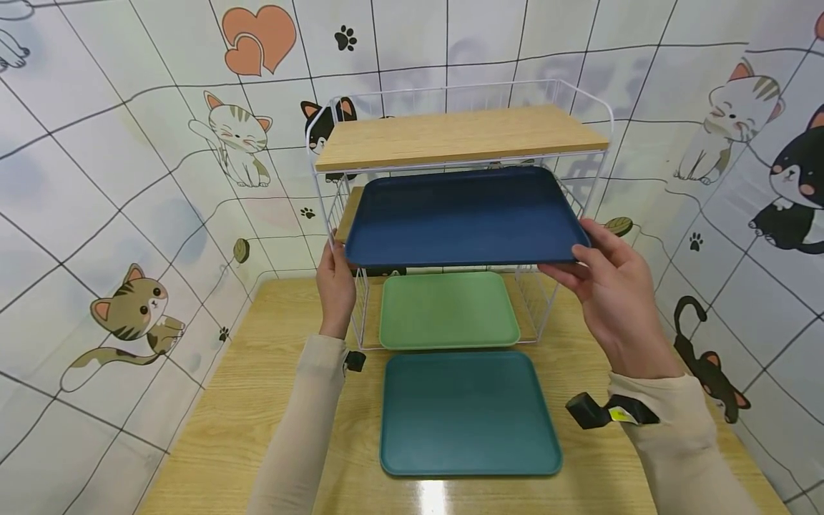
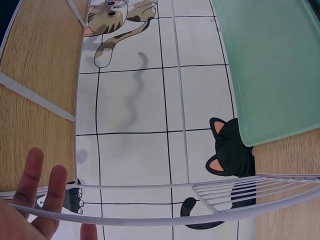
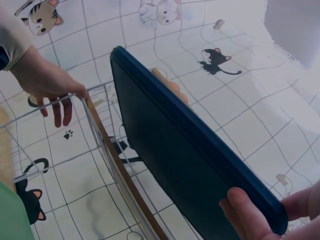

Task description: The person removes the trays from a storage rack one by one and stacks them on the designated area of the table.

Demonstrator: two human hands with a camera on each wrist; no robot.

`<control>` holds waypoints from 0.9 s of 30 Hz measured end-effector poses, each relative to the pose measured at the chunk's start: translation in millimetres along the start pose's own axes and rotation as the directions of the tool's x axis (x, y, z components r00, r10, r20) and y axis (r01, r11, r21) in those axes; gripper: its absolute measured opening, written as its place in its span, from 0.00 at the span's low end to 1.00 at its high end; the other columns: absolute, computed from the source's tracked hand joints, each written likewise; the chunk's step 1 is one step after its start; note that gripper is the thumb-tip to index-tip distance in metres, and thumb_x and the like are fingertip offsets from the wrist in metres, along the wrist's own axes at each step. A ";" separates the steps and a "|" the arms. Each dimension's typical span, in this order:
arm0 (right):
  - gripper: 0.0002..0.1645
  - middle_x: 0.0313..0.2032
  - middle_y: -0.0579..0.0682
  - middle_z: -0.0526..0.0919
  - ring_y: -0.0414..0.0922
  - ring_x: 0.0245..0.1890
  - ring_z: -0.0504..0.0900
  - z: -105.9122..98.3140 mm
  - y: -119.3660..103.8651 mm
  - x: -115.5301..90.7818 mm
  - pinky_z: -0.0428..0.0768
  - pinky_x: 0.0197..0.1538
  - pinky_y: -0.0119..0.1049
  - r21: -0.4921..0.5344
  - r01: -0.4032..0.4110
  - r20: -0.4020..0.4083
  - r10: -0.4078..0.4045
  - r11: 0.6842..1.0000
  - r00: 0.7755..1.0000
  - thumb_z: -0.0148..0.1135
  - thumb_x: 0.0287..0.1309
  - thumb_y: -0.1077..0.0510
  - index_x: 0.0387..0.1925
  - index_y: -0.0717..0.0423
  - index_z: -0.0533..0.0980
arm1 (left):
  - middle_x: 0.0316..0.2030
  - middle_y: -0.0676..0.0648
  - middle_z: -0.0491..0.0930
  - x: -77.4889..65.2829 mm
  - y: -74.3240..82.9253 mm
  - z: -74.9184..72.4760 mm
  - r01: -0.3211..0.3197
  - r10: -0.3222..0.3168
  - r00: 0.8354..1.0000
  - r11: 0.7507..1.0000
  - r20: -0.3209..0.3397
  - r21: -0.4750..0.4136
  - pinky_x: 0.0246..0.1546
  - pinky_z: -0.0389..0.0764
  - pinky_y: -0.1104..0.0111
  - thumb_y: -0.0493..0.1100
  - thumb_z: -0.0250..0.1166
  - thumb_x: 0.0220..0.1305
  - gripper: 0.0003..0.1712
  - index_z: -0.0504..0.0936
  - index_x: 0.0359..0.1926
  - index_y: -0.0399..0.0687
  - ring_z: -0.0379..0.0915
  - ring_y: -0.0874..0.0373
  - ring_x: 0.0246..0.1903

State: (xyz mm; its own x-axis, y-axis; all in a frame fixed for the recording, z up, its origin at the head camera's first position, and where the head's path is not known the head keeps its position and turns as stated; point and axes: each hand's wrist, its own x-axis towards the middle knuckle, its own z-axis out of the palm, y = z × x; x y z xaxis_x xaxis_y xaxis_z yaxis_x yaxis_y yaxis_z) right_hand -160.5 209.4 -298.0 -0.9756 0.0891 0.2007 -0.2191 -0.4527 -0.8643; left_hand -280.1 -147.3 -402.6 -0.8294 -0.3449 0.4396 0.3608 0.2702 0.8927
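My right hand (image 1: 614, 307) pinches the right front corner of a navy tray (image 1: 463, 222), with the thumb on its upper face and fingers beneath. That tray is above the middle wooden shelf (image 1: 350, 214) of a white wire rack; in the right wrist view it shows a gap from the shelf board. At the rack's left side, my left hand (image 1: 336, 293) holds the frame at middle-shelf height, its fingers (image 2: 54, 190) passing by the white wire (image 2: 125, 220). A light green tray (image 1: 447, 311) lies on the rack's bottom level.
A teal tray (image 1: 470, 411) lies on the wooden table (image 1: 257, 422) in front of the rack. The rack's top board (image 1: 450, 136) covers the upper level. Walls with a cat-patterned covering (image 1: 161, 236) stand behind and on both sides.
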 end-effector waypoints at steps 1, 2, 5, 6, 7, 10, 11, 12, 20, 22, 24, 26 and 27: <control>0.41 0.79 0.64 0.46 0.46 0.44 0.89 -0.2 0.0 -1.6 0.85 0.49 0.37 0.002 0.002 0.003 -0.002 1.000 1.000 0.52 0.75 0.66 0.81 0.58 0.47 | 0.26 0.51 0.69 0.1 -0.3 -0.2 0.000 0.000 1.000 1.000 0.001 0.001 0.22 0.60 0.67 0.55 0.42 0.84 0.27 0.68 0.76 0.57 0.62 0.63 0.22; 0.41 0.79 0.64 0.46 0.46 0.44 0.89 -0.5 -0.1 -3.3 0.85 0.49 0.37 0.003 0.004 0.006 -0.004 1.000 1.000 0.52 0.75 0.66 0.81 0.58 0.47 | 0.24 0.50 0.66 0.1 -0.7 -0.4 0.001 -0.001 1.000 1.000 0.001 0.002 0.22 0.60 0.67 0.54 0.42 0.84 0.27 0.68 0.76 0.57 0.58 0.62 0.19; 0.41 0.77 0.64 0.51 0.47 0.44 0.90 -1.5 -0.1 -7.7 0.85 0.49 0.38 0.014 0.014 0.010 -0.014 1.000 1.000 0.52 0.75 0.67 0.81 0.59 0.47 | 0.27 0.50 0.69 0.2 -1.5 -1.2 0.003 -0.003 1.000 1.000 -0.001 0.004 0.27 0.61 0.67 0.55 0.42 0.84 0.27 0.68 0.76 0.56 0.50 0.60 0.18; 0.41 0.76 0.64 0.54 0.47 0.44 0.90 -2.0 0.1 -9.1 0.85 0.49 0.38 0.017 0.018 0.011 -0.019 1.000 1.000 0.53 0.75 0.67 0.81 0.59 0.47 | 0.27 0.49 0.69 0.3 -1.6 -1.4 0.001 -0.001 1.000 1.000 0.001 0.002 0.27 0.61 0.66 0.55 0.41 0.84 0.27 0.68 0.76 0.56 0.50 0.60 0.18; 0.41 0.75 0.63 0.56 0.47 0.44 0.90 -2.5 0.3 -10.5 0.84 0.49 0.38 0.017 0.023 0.012 -0.023 1.000 1.000 0.53 0.74 0.67 0.81 0.60 0.48 | 0.28 0.49 0.69 0.6 -1.8 -1.5 0.001 -0.001 1.000 1.000 0.003 -0.005 0.28 0.61 0.66 0.56 0.42 0.84 0.27 0.69 0.75 0.55 0.50 0.60 0.18; 0.41 0.73 0.63 0.59 0.48 0.44 0.90 -4.5 1.0 -14.9 0.84 0.49 0.39 0.023 0.032 0.011 -0.032 0.999 0.999 0.54 0.74 0.67 0.81 0.60 0.49 | 0.26 0.50 0.69 2.6 -2.8 -1.9 -0.010 0.011 1.000 1.000 0.012 -0.025 0.25 0.60 0.66 0.57 0.42 0.84 0.27 0.75 0.69 0.51 0.51 0.60 0.17; 0.41 0.74 0.64 0.57 0.48 0.44 0.89 -5.1 1.3 -16.5 0.84 0.50 0.39 0.020 0.033 0.012 -0.033 0.999 0.999 0.54 0.74 0.67 0.81 0.60 0.48 | 0.23 0.49 0.66 3.2 -3.2 -2.0 -0.016 0.017 1.000 0.999 0.017 -0.030 0.23 0.59 0.66 0.57 0.41 0.84 0.27 0.77 0.66 0.50 0.51 0.60 0.16; 0.41 0.74 0.65 0.56 0.48 0.45 0.89 -5.9 1.7 -18.0 0.84 0.50 0.39 0.016 0.035 0.013 -0.035 0.999 0.999 0.53 0.74 0.67 0.81 0.60 0.48 | 0.23 0.51 0.66 3.9 -3.5 -2.1 -0.020 0.021 1.000 0.999 0.017 -0.037 0.23 0.59 0.66 0.57 0.42 0.84 0.27 0.78 0.64 0.49 0.52 0.61 0.16; 0.42 0.68 0.59 0.65 0.49 0.45 0.90 -11.3 6.3 -25.7 0.85 0.49 0.40 0.039 0.045 0.037 -0.047 0.998 0.998 0.53 0.74 0.68 0.81 0.62 0.47 | 0.20 0.55 0.67 3.1 -1.4 -3.6 -0.023 0.026 0.999 0.997 0.034 -0.074 0.19 0.60 0.71 0.50 0.41 0.85 0.26 0.74 0.69 0.43 0.55 0.66 0.13; 0.41 0.68 0.60 0.65 0.49 0.45 0.90 -12.1 7.3 -27.6 0.85 0.49 0.40 0.035 0.045 0.039 -0.046 0.998 0.998 0.53 0.74 0.68 0.81 0.61 0.47 | 0.19 0.56 0.66 -0.2 9.3 -5.7 -0.028 0.031 0.999 0.997 0.041 -0.075 0.18 0.60 0.71 0.47 0.41 0.85 0.25 0.75 0.67 0.39 0.54 0.67 0.12; 0.41 0.71 0.63 0.61 0.49 0.45 0.90 -12.9 8.1 -29.9 0.85 0.49 0.40 0.029 0.042 0.035 -0.043 0.999 0.998 0.53 0.75 0.68 0.81 0.61 0.47 | 0.18 0.57 0.65 -3.8 20.5 -7.5 -0.034 0.038 0.998 0.996 0.049 -0.078 0.19 0.61 0.72 0.45 0.41 0.85 0.24 0.77 0.62 0.35 0.54 0.67 0.12; 0.41 0.74 0.65 0.57 0.48 0.46 0.89 -13.6 8.9 -32.4 0.84 0.50 0.40 0.018 0.041 0.030 -0.041 0.999 0.999 0.52 0.75 0.68 0.81 0.60 0.47 | 0.18 0.58 0.65 -7.2 30.5 -9.0 -0.042 0.046 0.997 0.996 0.055 -0.074 0.20 0.62 0.72 0.43 0.42 0.85 0.22 0.77 0.59 0.33 0.55 0.68 0.13; 0.41 0.75 0.65 0.55 0.48 0.47 0.89 -14.0 9.2 -33.7 0.84 0.50 0.40 0.014 0.040 0.027 -0.041 0.999 0.999 0.52 0.75 0.68 0.81 0.60 0.47 | 0.18 0.59 0.66 -8.6 34.1 -9.6 -0.043 0.048 0.997 0.996 0.059 -0.075 0.21 0.63 0.72 0.43 0.42 0.84 0.22 0.77 0.60 0.33 0.56 0.68 0.14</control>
State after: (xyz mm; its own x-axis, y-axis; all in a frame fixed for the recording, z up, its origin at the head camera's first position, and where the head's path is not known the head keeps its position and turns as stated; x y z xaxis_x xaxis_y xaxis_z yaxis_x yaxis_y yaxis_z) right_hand -129.8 214.6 -319.2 -0.9651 0.0831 0.2483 -0.2581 -0.4615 -0.8488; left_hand -256.6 -143.7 -375.0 -0.8350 -0.2780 0.4750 0.4272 0.2167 0.8778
